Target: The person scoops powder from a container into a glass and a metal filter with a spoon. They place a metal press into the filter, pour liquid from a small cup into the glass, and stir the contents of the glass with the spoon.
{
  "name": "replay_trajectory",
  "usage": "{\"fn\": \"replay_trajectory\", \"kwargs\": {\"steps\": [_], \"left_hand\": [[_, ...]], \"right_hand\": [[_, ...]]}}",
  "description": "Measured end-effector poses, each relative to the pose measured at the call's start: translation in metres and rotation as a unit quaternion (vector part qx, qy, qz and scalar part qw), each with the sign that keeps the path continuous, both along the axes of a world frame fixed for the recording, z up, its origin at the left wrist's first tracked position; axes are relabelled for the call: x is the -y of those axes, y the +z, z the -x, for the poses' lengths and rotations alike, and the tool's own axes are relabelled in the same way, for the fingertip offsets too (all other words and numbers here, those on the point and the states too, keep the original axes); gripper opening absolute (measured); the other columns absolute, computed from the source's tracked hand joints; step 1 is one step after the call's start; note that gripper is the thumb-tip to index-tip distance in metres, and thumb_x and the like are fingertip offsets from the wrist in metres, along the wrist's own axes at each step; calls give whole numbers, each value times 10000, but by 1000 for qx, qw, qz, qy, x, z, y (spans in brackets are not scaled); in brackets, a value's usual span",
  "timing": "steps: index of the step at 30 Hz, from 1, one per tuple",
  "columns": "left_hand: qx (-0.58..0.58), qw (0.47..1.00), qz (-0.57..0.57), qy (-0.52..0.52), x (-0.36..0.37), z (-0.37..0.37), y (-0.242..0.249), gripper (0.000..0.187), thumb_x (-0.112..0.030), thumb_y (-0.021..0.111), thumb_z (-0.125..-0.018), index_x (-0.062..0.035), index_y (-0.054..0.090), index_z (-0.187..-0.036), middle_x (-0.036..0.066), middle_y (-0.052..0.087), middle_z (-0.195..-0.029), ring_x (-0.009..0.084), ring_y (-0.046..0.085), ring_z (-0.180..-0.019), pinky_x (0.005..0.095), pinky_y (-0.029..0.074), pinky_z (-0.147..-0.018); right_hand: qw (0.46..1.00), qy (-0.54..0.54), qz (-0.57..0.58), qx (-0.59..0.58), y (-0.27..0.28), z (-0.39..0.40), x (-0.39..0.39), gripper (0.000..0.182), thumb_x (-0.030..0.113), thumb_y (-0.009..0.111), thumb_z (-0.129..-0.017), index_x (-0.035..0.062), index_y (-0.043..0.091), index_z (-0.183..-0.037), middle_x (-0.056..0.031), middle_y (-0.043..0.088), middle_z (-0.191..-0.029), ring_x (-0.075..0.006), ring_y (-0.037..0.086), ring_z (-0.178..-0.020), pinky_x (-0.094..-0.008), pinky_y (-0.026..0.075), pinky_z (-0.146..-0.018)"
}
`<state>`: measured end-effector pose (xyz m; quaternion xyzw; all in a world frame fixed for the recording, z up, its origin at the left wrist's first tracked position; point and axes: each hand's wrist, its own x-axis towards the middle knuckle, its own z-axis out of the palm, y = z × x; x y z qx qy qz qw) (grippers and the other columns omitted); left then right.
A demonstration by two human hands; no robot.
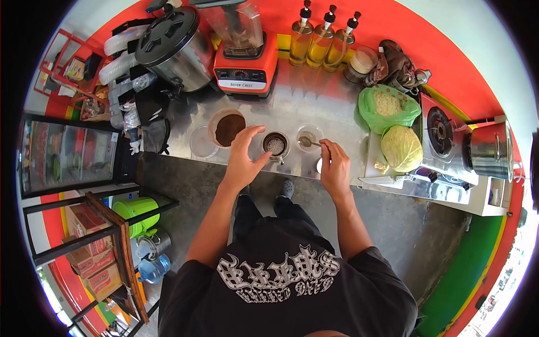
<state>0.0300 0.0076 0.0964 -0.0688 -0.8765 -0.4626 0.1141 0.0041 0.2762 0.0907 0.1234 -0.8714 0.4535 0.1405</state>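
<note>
My right hand [335,164] is closed around the handle of a metal spoon [315,142], whose bowl is over a small clear container [302,130]. Fingers and thumb apart, my left hand [245,156] is beside a cup [287,147] that has dark contents and pale bubbles. The cup's handle points toward me. Left of the cup stands a tub [215,124] of dark brown powder, with a clear round lid [201,147] lying next to it. A small white object [319,165] is partly hidden by my right hand.
A red blender [241,70] and a large steel pot [188,64] stand behind. Pump bottles [319,44] line the wall. On the right are a cabbage [401,149], a green bag [368,112], a knife [377,180] and a gas stove [441,132].
</note>
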Motion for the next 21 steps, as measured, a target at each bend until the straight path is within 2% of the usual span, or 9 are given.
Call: {"fn": "replay_trajectory", "kwargs": {"steps": [3,7,9,10,13,15,19,21], "left_hand": [[-4,1000,-16,10,2,-1,-1,668,-84,845,-825,-87,586,-1440,91,649,-1422,335,516,-1427,474,378,-1193],[-9,999,-40,10,6,1,1,660,-67,833,-830,-79,583,-1440,95,659,-1411,326,540,-1401,470,391,-1183],[-18,999,-46,5,9,5,0,657,-63,831,-829,-74,583,-1437,100,660,-1408,322,554,-1384,468,396,-1178],[-23,999,-49,-3,10,8,0,654,-59,830,-828,-69,584,-1434,105,661,-1406,318,567,-1367,465,401,-1174],[-34,998,-56,-6,14,15,3,648,-51,830,-824,-58,586,-1424,113,669,-1390,314,589,-1340,463,410,-1168],[-39,997,-62,-7,18,18,7,640,-40,820,-835,-47,582,-1429,126,677,-1378,309,601,-1334,448,417,-1170],[-44,998,-46,-14,35,18,11,622,-28,807,-848,-37,581,-1427,135,688,-1363,300,621,-1316,432,432,-1163],[-44,998,-47,-13,46,21,9,614,-28,806,-850,-38,585,-1422,132,688,-1364,300,623,-1313,432,434,-1161]], "right_hand": [[997,34,-66,22,13,0,-7,166,42,594,-1067,-51,712,-1136,-175,705,-912,-299,642,-727,-389,522,-697],[999,48,-20,3,17,4,-10,164,42,596,-1065,-52,716,-1125,-167,688,-880,-289,635,-718,-377,516,-685],[999,3,-32,38,28,1,-12,139,39,624,-1050,-45,720,-1106,-189,685,-883,-361,650,-746,-408,525,-696],[999,4,-35,34,28,1,-14,139,39,624,-1050,-45,720,-1106,-189,685,-883,-361,650,-746,-408,525,-696],[999,28,-13,31,25,-2,-19,143,39,617,-1053,-45,724,-1097,-177,692,-877,-317,655,-724,-394,525,-688],[999,-13,-5,31,29,-2,-19,151,43,609,-1056,-45,725,-1094,-170,706,-883,-277,670,-722,-386,533,-687],[1000,10,-16,22,31,-1,-13,159,47,600,-1061,-42,726,-1100,-173,716,-895,-258,676,-722,-378,538,-688],[998,-44,-13,31,33,-4,-6,168,54,595,-1064,-47,726,-1097,-174,716,-893,-260,685,-730,-377,543,-696]]}}
